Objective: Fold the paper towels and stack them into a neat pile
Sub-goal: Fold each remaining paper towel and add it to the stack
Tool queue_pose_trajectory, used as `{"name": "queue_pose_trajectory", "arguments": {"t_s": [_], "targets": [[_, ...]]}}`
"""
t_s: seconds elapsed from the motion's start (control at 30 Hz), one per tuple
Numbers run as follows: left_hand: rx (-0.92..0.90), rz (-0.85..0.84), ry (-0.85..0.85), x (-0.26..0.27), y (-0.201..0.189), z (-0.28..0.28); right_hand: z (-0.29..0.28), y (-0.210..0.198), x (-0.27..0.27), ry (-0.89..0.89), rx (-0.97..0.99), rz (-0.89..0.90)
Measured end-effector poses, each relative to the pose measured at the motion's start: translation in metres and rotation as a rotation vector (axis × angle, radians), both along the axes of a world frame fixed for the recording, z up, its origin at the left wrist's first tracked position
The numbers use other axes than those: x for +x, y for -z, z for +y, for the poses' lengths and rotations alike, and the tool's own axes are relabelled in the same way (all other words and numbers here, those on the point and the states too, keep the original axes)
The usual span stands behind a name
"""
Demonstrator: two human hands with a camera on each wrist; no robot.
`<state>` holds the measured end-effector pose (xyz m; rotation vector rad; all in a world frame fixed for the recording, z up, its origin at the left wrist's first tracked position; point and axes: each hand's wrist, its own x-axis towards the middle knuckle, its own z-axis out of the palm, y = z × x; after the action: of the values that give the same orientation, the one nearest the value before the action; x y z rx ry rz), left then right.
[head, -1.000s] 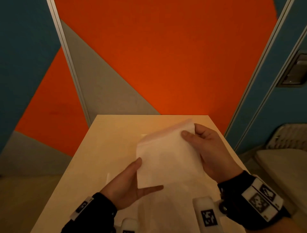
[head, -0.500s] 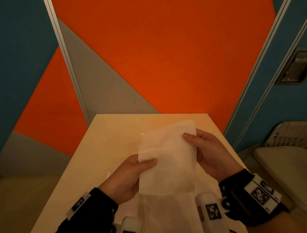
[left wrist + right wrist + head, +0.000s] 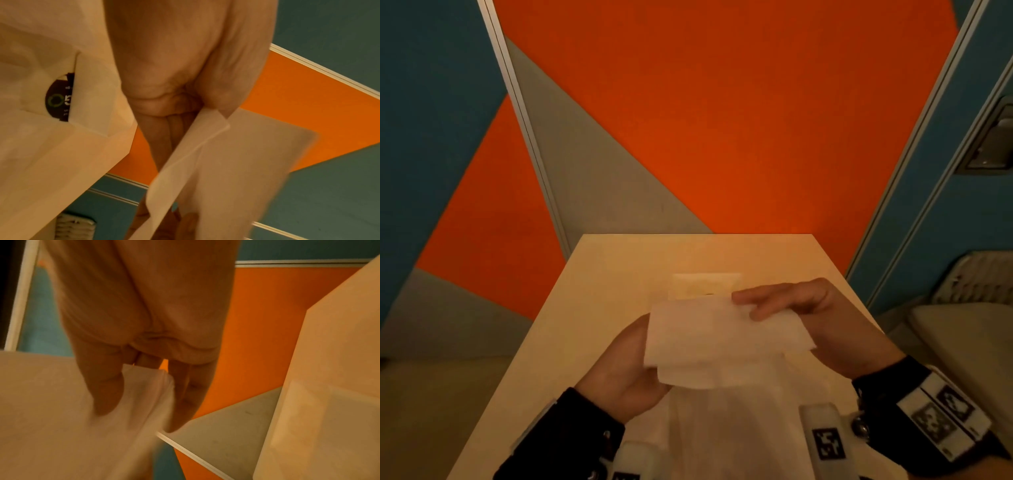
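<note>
A white paper towel hangs folded over in the air above the pale table, held between both hands. My left hand grips its left edge, thumb on top; the left wrist view shows the towel pinched between thumb and fingers. My right hand pinches the towel's upper right corner, and the right wrist view shows the sheet caught between thumb and fingers. A small folded towel lies flat on the table beyond the hands. More flat white towel sheets lie on the table under the hands.
An orange, grey and blue wall rises right behind the table's far edge. A pale seat and a woven basket stand to the right of the table. A dark round label shows on the packaging beside the left hand.
The held towel has gone from an upright sheet to lying over, folded across itself. The right hand has dropped and turned flat; the left hand has slid up along the left edge.
</note>
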<state>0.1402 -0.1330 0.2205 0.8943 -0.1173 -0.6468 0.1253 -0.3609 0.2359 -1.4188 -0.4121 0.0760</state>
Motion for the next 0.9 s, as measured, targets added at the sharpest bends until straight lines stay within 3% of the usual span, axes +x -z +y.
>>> {"name": "queue_pose_trajectory", "arguments": {"t_s": [0.3,0.4,0.6,0.67,0.83,0.9], "targets": [[-0.123,0.108,0.046,-0.002,-0.002,0.004,-0.007,-0.003,-0.005,0.013,-0.063,-0.118],[-0.078,0.161,0.014,-0.002,-0.007,0.007,-0.009,-0.007,-0.005,0.032,-0.075,-0.140],[0.133,-0.088,-0.063,-0.006,0.001,-0.001,-0.004,-0.010,-0.009,0.000,-0.189,-0.120],[0.153,-0.123,-0.161,-0.005,0.004,-0.005,-0.002,-0.009,-0.008,0.008,-0.162,-0.049],[0.087,-0.170,-0.385,-0.006,0.004,-0.013,0.017,0.007,-0.003,0.217,0.217,0.337],[0.083,-0.187,-0.435,-0.008,0.006,-0.016,0.027,0.016,-0.003,0.251,0.178,0.355]]}}
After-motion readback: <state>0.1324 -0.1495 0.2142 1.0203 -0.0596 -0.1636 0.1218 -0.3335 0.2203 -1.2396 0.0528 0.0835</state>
